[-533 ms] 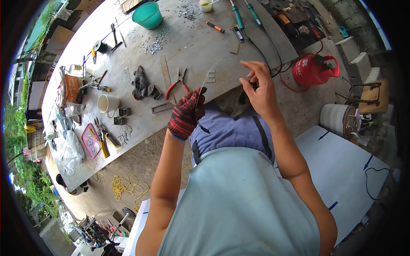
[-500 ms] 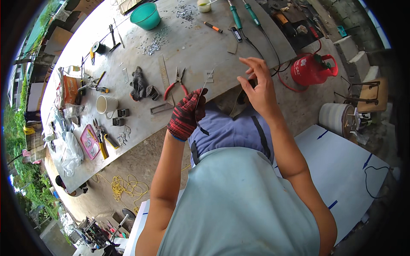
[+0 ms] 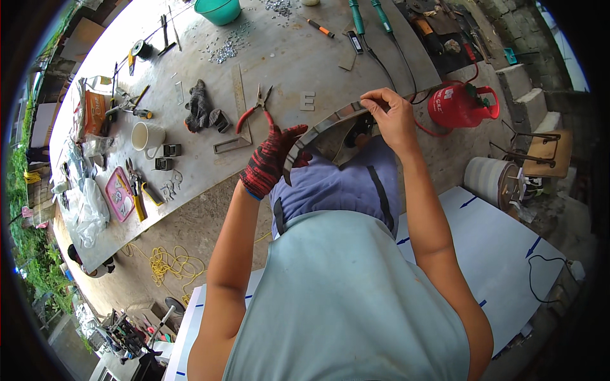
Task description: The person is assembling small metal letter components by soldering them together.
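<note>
A thin, shiny metal strip (image 3: 337, 116) bows in an arc over the table's near edge, above my lap. My left hand (image 3: 270, 159), in a red and black knit glove, is closed around its lower left part. The strip's end pokes out below that glove. Bare, my right hand (image 3: 391, 117) pinches the other end between thumb and fingers. Just beyond the strip lies a small grey letter-shaped metal piece (image 3: 307, 101). Red-handled pliers (image 3: 256, 108) rest left of it, beside a metal ruler (image 3: 240, 95) and a flat rectangular metal frame (image 3: 231, 145).
On the table (image 3: 190, 165) are a dark glove (image 3: 200, 108), white mug (image 3: 148, 136), yellow-handled pliers (image 3: 138, 193), green bowl (image 3: 218, 11) and scattered metal bits (image 3: 227, 46). Green-handled tools (image 3: 357, 18) trail cables at the far right. A red gas cylinder (image 3: 454, 105) stands right of the table.
My right hand has closed on the strip's far end, having been apart with fingers spread. The strip now shows its flat face in an arc. My left hand has shifted slightly left and down.
</note>
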{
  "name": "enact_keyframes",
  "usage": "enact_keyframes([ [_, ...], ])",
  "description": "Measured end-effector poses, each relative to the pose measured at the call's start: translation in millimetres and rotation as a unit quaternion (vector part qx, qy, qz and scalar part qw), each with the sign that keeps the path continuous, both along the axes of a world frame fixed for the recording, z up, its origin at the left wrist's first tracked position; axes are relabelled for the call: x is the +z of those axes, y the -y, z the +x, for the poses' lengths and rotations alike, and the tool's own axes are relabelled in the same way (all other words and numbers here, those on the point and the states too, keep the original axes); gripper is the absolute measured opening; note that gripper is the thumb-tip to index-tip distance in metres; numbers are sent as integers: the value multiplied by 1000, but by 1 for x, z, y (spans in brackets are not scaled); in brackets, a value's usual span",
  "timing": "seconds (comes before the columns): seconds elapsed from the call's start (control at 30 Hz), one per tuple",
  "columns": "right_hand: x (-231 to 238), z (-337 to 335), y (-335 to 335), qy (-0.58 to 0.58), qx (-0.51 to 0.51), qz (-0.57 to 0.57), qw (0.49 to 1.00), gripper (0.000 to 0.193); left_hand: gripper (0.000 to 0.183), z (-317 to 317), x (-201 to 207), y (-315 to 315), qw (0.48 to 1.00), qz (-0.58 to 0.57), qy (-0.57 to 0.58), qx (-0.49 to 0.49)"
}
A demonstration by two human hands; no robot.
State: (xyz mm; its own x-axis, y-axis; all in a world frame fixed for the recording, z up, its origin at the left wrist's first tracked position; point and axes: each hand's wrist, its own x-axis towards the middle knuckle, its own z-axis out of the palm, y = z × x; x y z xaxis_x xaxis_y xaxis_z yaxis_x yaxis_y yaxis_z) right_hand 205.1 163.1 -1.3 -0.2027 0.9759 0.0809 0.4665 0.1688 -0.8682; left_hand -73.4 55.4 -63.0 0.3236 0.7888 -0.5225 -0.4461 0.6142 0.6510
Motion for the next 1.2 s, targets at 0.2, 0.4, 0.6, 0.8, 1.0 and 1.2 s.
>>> enact_keyframes([
  [0.2,-9,15,-1,-4,-46,-63,997,14,59,-18,-62,22,972,212,-82,59],
  [0.4,-14,29,2,-21,-65,-113,991,20,49,3,-28,21,989,68,81,101],
  [0.6,-15,32,10,-35,-70,-156,985,21,36,21,-36,17,979,88,-119,139],
  [0.8,-7,23,21,11,-41,-120,992,22,37,33,-27,8,948,78,-234,199],
  [1.0,-9,31,19,-109,-70,-111,985,37,38,32,-21,10,943,101,-222,227],
  [1.2,-28,39,25,-178,-31,-192,965,36,36,27,-31,12,950,68,-187,241],
])
